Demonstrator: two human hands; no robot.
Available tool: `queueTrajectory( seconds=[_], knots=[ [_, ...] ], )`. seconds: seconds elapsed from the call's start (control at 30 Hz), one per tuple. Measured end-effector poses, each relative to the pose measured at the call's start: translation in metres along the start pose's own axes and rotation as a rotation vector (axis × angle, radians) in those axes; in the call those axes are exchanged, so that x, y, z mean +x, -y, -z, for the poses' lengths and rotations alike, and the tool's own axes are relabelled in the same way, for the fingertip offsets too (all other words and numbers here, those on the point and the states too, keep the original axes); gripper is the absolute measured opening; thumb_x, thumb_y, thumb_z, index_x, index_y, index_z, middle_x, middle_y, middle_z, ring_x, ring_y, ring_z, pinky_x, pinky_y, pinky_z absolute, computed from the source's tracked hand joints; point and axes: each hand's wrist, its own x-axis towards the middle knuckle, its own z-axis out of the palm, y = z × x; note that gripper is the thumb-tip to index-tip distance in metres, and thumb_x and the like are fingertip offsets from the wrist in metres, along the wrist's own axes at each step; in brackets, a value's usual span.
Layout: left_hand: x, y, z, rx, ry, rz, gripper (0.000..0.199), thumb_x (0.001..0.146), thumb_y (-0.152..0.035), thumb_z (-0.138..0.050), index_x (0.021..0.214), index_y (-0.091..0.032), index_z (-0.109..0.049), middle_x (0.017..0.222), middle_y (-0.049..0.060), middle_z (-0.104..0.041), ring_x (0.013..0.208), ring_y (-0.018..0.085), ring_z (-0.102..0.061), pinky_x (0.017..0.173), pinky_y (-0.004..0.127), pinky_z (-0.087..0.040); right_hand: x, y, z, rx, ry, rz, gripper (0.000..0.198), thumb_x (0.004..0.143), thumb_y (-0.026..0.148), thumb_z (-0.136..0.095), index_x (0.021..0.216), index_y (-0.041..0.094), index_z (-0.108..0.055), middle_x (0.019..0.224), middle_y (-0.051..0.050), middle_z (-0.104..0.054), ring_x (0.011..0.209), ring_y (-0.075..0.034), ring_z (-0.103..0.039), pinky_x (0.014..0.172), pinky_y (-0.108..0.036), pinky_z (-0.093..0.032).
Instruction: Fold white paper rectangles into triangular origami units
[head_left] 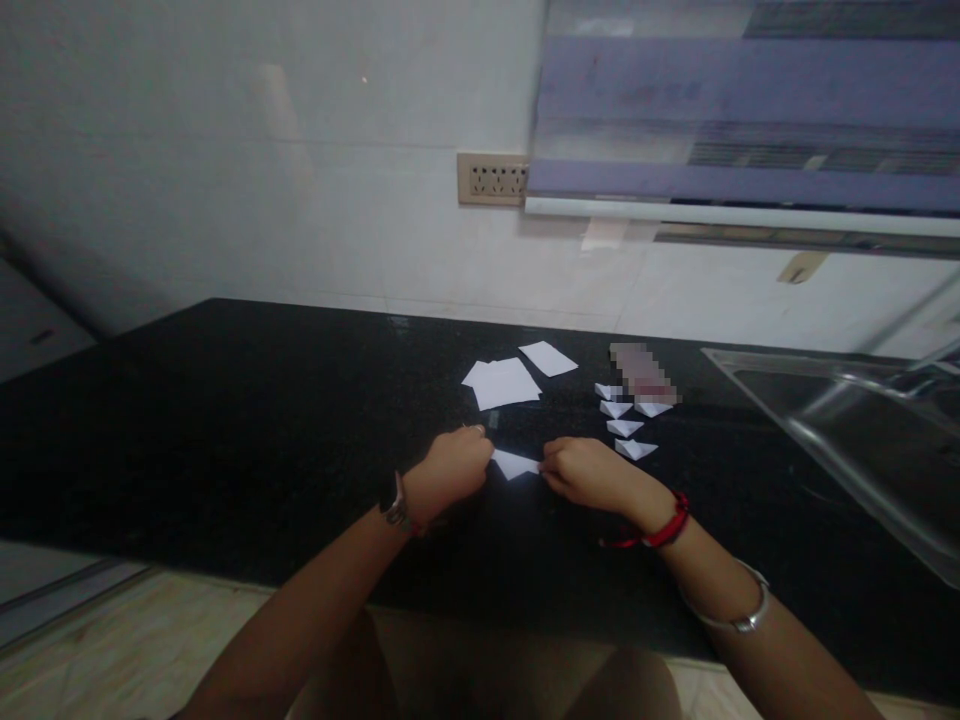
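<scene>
**Fold could slip out of line**

Left hand (450, 468) and right hand (583, 470) each have fingers clamped on one end of the paper piece (514, 464), low over the bench (225, 440). Uneven pull likely skews the crease or tears it. Folded triangles (628, 428) nearby could get knocked.

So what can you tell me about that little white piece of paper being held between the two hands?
The paper piece is small, white and folded into a flat, roughly triangular shape with a point toward the viewer. It lies low over the black countertop, pinched at its left end by the left hand and at its right end by the right hand. Whether it touches the counter cannot be told.
</scene>
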Motion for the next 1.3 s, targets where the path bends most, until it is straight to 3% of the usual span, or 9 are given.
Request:
queueTrajectory(
  seconds=[0.43,0.63,0.83,1.07,1.3],
  knots=[
    [0.002,0.005,-0.005,0.083,0.012,-0.019,0.027,0.077,-0.007,-0.032,0.078,-0.011,-0.059,0.082,0.011,-0.057,0.064,0.016,-0.055,0.056,0.026,-0.044,0.000,0.001,-0.001,0.015,-0.009,-0.030,0.025,0.081,0.020,-0.038,0.071,0.012,-0.060,0.078,-0.010,-0.060,0.072,-0.016,-0.057,0.067,-0.024,-0.039],
    [0.005,0.011,-0.007,0.076,-0.029,-0.078,0.026,0.079,-0.006,-0.032,0.081,-0.011,-0.057,0.085,0.010,-0.057,0.071,0.016,-0.055,0.066,0.027,-0.045,0.005,0.000,-0.010,0.076,-0.087,-0.079,0.022,0.083,0.024,-0.037,0.078,0.014,-0.056,0.080,-0.008,-0.059,0.073,-0.015,-0.056,0.066,-0.024,-0.039],
    [0.010,0.011,-0.010,0.105,-0.081,-0.058,0.022,0.084,-0.019,-0.032,0.085,-0.013,-0.052,0.088,0.009,-0.054,0.077,0.018,-0.054,0.064,0.029,-0.045,0.011,-0.008,-0.022,0.194,-0.157,-0.119,0.019,0.080,0.026,-0.047,0.093,0.014,-0.055,0.086,-0.007,-0.056,0.080,-0.015,-0.054,0.069,-0.024,-0.039],
    [0.013,0.014,-0.014,0.031,-0.097,-0.074,0.013,0.079,-0.025,-0.044,0.087,-0.016,-0.050,0.095,0.007,-0.051,0.083,0.017,-0.051,0.065,0.025,-0.043,0.016,-0.006,-0.027,0.373,-0.210,-0.127,0.009,0.077,0.018,-0.050,0.077,0.014,-0.058,0.075,-0.004,-0.054,0.068,-0.012,-0.050,0.064,-0.022,-0.038],
    [0.017,0.017,-0.016,-0.048,-0.061,-0.071,0.012,0.078,-0.025,-0.047,0.083,-0.016,-0.050,0.093,0.005,-0.050,0.080,0.015,-0.050,0.064,0.024,-0.041,0.016,-0.005,-0.028,0.460,-0.222,-0.175,0.010,0.074,0.021,-0.054,0.079,0.013,-0.057,0.071,-0.002,-0.053,0.063,-0.011,-0.047,0.058,-0.021,-0.036]
  ],
)
